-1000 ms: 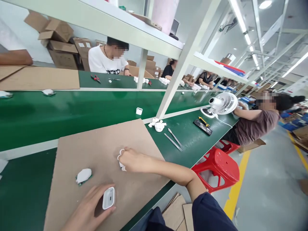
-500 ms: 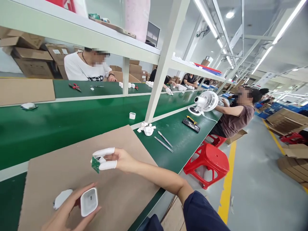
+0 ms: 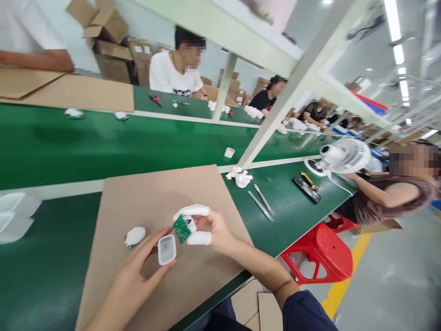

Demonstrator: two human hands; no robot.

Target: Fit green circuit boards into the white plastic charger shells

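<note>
My left hand (image 3: 143, 262) grips a small white plastic case (image 3: 167, 250), its open side turned up toward me. Between the fingers of my right hand (image 3: 206, 225), whose thumb and fingertips wear white covers, is a green circuit board (image 3: 182, 229) with a white and dark part behind it. The board is tilted, just above and to the right of the case; whether they touch I cannot tell. Left of my left hand, a white rounded piece with a green edge (image 3: 135, 236) lies on the cardboard sheet (image 3: 117, 207).
Tweezers (image 3: 261, 206), crumpled white scraps (image 3: 242, 178), a black tool with a yellow cutter (image 3: 308, 187) and a white fan (image 3: 339, 158) lie to the right. Clear trays (image 3: 17, 214) stand at left. A slanted post (image 3: 275, 110) rises ahead. Co-workers sit across and at right.
My view has turned left, so the scene sits further right. My right hand has brought the circuit board closer to the white case in my left hand. The clear trays have come into view.
</note>
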